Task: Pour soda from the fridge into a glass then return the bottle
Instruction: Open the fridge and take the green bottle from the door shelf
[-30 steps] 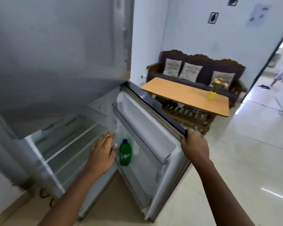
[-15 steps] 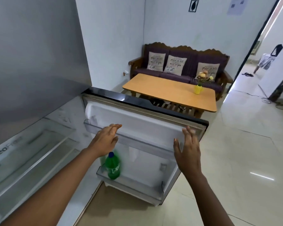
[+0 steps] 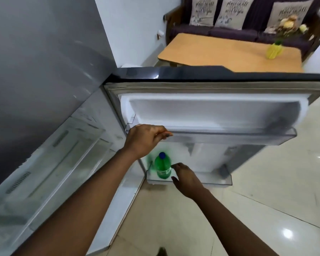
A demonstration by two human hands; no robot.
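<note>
A green soda bottle (image 3: 162,168) with a blue cap stands upright in the bottom shelf (image 3: 211,181) of the open fridge door (image 3: 211,108). My left hand (image 3: 144,140) rests on the rail of the door's middle shelf, fingers curled over its edge, just above the bottle. My right hand (image 3: 187,179) is low beside the bottle on its right, fingers apart, fingertips at the bottle's side; I cannot tell whether they touch it. No glass is in view.
The fridge interior (image 3: 44,172) with its clear shelves lies at the left. Beyond the door stand a wooden table (image 3: 220,52) with a yellow vase (image 3: 273,50) of flowers and a dark sofa (image 3: 229,32) with cushions. Pale tiled floor (image 3: 266,209) spreads to the right.
My right hand has dropped from near the door's edge down to the bottle's side. My left hand has curled onto the middle shelf rail. My view has tilted down and closer.
</note>
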